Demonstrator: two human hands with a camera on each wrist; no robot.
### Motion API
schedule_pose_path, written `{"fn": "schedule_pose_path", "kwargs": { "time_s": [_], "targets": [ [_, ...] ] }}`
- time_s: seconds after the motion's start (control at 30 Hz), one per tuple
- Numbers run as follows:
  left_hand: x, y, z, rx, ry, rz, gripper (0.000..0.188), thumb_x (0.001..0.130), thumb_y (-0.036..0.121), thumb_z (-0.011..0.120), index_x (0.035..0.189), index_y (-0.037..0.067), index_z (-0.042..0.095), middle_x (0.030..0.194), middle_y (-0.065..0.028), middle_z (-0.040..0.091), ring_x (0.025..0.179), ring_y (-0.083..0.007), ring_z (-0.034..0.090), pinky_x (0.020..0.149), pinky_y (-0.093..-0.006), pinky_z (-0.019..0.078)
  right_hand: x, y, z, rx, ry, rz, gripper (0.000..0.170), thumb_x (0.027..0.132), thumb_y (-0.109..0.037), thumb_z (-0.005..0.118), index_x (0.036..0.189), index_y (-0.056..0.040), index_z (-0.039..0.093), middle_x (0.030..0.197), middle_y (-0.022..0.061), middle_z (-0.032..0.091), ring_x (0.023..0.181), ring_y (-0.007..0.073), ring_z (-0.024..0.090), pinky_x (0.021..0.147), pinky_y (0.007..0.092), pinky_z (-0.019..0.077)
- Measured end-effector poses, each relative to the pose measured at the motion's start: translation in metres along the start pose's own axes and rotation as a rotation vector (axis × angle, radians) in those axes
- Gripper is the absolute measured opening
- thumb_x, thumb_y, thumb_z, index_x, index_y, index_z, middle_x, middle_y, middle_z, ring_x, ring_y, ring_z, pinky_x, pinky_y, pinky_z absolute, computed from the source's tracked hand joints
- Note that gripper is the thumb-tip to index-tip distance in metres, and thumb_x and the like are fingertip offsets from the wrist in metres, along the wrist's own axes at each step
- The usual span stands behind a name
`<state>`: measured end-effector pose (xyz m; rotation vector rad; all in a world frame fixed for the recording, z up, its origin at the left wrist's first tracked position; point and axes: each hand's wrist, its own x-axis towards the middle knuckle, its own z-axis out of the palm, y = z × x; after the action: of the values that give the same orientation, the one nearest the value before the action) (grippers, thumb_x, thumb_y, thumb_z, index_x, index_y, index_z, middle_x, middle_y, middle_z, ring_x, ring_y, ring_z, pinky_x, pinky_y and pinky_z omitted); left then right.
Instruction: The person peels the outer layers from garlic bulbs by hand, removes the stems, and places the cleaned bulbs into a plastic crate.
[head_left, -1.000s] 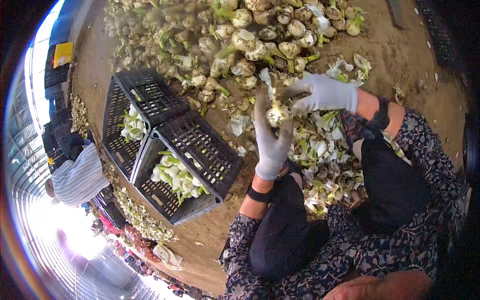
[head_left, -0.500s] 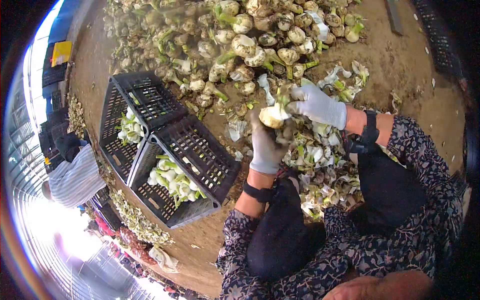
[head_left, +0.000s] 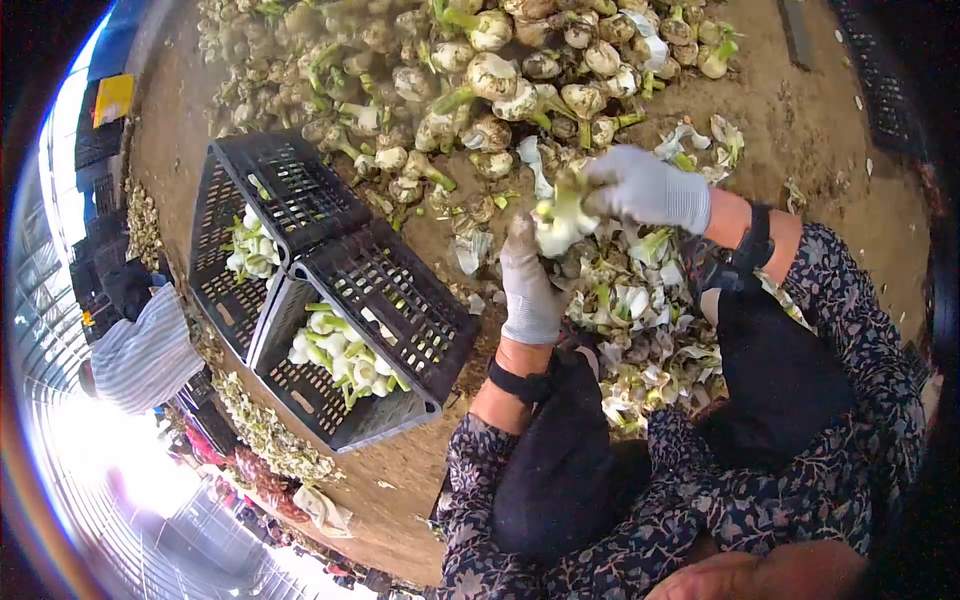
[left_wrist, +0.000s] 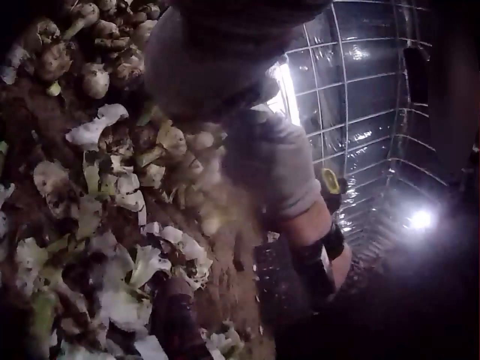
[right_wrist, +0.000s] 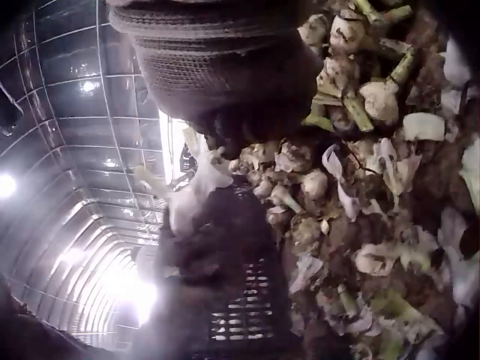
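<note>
In the head view a white garlic bulb [head_left: 562, 232] with a short green stem is held between two grey-gloved hands. My left hand [head_left: 533, 295] is under and beside it, thumb up against its left side and the other fingers below. My right hand [head_left: 650, 188] comes from the right and pinches the bulb at its stem end. In the right wrist view the pale bulb [right_wrist: 187, 206] shows against the dark left hand [right_wrist: 202, 251], with the right cuff above. The left wrist view is dark and blurred; the right hand [left_wrist: 274, 169] shows there.
A heap of soiled garlic [head_left: 490, 75] lies ahead. Two tilted black crates [head_left: 390, 300] stand at the left, with clean garlic [head_left: 345, 355] inside. Loose peelings [head_left: 650, 330] cover the floor between the legs. Another person [head_left: 145, 350] sits at the far left.
The bulb was cradled in the left hand, then turned on its side, brownish skin showing. Now it stands whiter, stem up, and the right hand has risen slightly at its stem end.
</note>
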<state>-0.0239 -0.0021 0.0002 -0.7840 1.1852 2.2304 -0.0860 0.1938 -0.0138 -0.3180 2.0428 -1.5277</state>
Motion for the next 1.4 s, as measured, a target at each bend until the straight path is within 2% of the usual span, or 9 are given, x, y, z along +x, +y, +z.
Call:
{"fn": "schedule_pose_path", "kwargs": {
  "time_s": [0.13,0.23,0.33,0.37,0.53,0.6,0.8,1.2,1.4],
  "targets": [
    [-0.007,0.006,0.001,0.021,-0.086,-0.099,0.059,0.087,0.058,0.058,0.114,0.006,0.058,0.080,0.0005,0.063,0.061,-0.0064,0.057,0.048,-0.0193,0.0455,0.011,0.014,-0.015,-0.292,0.183,-0.001,0.025,0.081,-0.022,0.064,0.088,0.0019,0.062,0.075,0.0168,0.063,0.070,0.0298,0.062,0.063,0.0375,0.0469],
    [-0.013,0.015,0.000,0.116,-0.135,-0.088,0.063,0.085,0.058,0.060,0.119,0.005,0.057,0.085,0.0004,0.061,0.068,-0.0059,0.057,0.052,-0.0191,0.0466,0.015,0.027,-0.007,-0.455,0.331,0.037,0.033,0.080,-0.024,0.060,0.105,-0.0049,0.067,0.095,0.0201,0.066,0.087,0.0357,0.065,0.078,0.0421,0.0502],
    [-0.010,0.009,-0.011,0.147,-0.158,-0.109,0.063,0.085,0.059,0.060,0.117,0.004,0.056,0.089,0.0000,0.061,0.072,-0.0060,0.058,0.057,-0.0199,0.0476,0.021,0.051,-0.010,-0.695,0.376,0.055,0.024,0.083,-0.022,0.059,0.099,-0.0052,0.063,0.088,0.0179,0.062,0.084,0.0375,0.061,0.074,0.0462,0.0484],
    [-0.012,0.007,-0.016,0.124,-0.176,-0.096,0.063,0.085,0.059,0.061,0.116,0.004,0.056,0.090,0.0000,0.061,0.073,-0.0063,0.058,0.057,-0.0200,0.0476,0.021,0.058,-0.019,-0.867,0.187,0.095,0.033,0.084,-0.022,0.056,0.113,-0.0073,0.060,0.093,0.0163,0.062,0.086,0.0373,0.061,0.076,0.0464,0.0489],
    [-0.017,0.014,-0.024,0.260,-0.083,-0.037,0.058,0.085,0.056,0.063,0.106,0.002,0.059,0.089,-0.0028,0.063,0.079,-0.0098,0.061,0.060,-0.0223,0.0490,-0.010,0.003,-0.005,-0.572,-0.020,-0.084,0.037,0.079,-0.026,0.063,0.112,-0.0082,0.063,0.092,0.0143,0.063,0.088,0.0347,0.062,0.076,0.0441,0.0491],
    [-0.014,0.005,-0.019,0.481,-0.042,0.326,0.051,0.088,0.049,0.063,0.104,0.001,0.060,0.086,-0.0017,0.062,0.079,-0.0084,0.057,0.067,-0.0237,0.0474,-0.014,-0.025,0.005,-0.277,-0.091,-0.137,0.036,0.078,-0.029,0.067,0.107,-0.0073,0.065,0.091,0.0150,0.063,0.087,0.0340,0.062,0.076,0.0428,0.0490],
    [-0.009,0.002,-0.015,0.414,0.133,0.457,0.034,0.090,0.033,0.066,0.094,0.000,0.062,0.081,0.0016,0.060,0.072,-0.0050,0.050,0.067,-0.0217,0.0430,-0.012,-0.025,0.025,-0.406,-0.031,-0.142,0.027,0.076,-0.028,0.069,0.087,-0.0029,0.068,0.079,0.0168,0.064,0.077,0.0348,0.062,0.069,0.0395,0.0496],
    [-0.009,0.004,-0.017,0.403,0.113,0.363,0.035,0.091,0.034,0.064,0.091,-0.002,0.064,0.080,0.0001,0.063,0.072,-0.0066,0.055,0.066,-0.0234,0.0477,-0.011,-0.017,0.042,-0.442,0.106,-0.134,0.029,0.080,-0.031,0.059,0.071,-0.0033,0.061,0.068,0.0202,0.060,0.070,0.0392,0.061,0.065,0.0477,0.0476],
    [-0.012,-0.006,-0.027,0.318,-0.058,0.339,0.049,0.085,0.001,0.050,0.134,0.000,0.043,0.118,-0.0114,0.056,0.100,-0.0199,0.059,0.084,-0.0319,0.0495,-0.015,-0.016,0.040,-0.415,0.288,-0.202,0.022,0.079,-0.026,0.060,0.078,-0.0039,0.062,0.075,0.0172,0.062,0.072,0.0375,0.061,0.062,0.0449,0.0481]
  ]
}}
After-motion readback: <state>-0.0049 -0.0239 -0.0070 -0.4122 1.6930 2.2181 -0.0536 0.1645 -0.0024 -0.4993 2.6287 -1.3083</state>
